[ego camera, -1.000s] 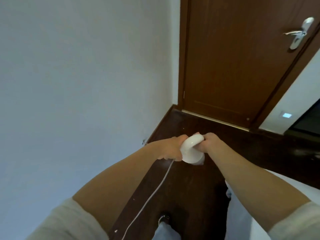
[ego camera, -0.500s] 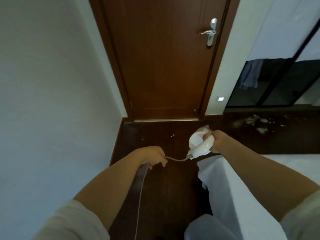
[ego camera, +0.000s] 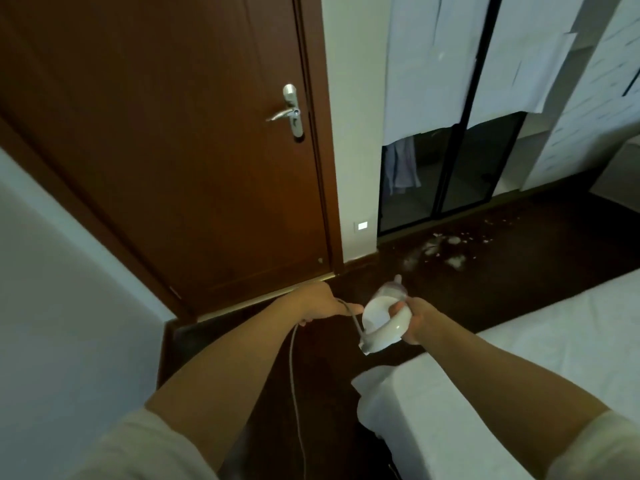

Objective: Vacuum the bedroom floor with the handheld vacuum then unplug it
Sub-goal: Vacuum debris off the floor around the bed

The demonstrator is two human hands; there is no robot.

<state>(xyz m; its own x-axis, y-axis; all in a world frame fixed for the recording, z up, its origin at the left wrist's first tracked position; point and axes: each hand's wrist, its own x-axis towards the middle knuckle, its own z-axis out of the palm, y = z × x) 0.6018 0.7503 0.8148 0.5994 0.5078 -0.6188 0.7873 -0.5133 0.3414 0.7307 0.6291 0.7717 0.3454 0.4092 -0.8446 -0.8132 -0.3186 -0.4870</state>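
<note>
Vacuum (ego camera: 381, 323) is gripped by its handle in your right hand (ego camera: 414, 320), and your left hand (ego camera: 320, 303) is curled round the cord (ego camera: 296, 375) just beside it. Crumbs (ego camera: 446, 252) lie well ahead of the nozzle, so I'd keep feeding slack as you reach.

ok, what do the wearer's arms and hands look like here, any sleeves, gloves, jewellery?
Both forearms are bare. The left hand and right hand wear no gloves; no rings or watch visible. Loose pale cream fabric sleeves end around the elbows on both arms.
</note>
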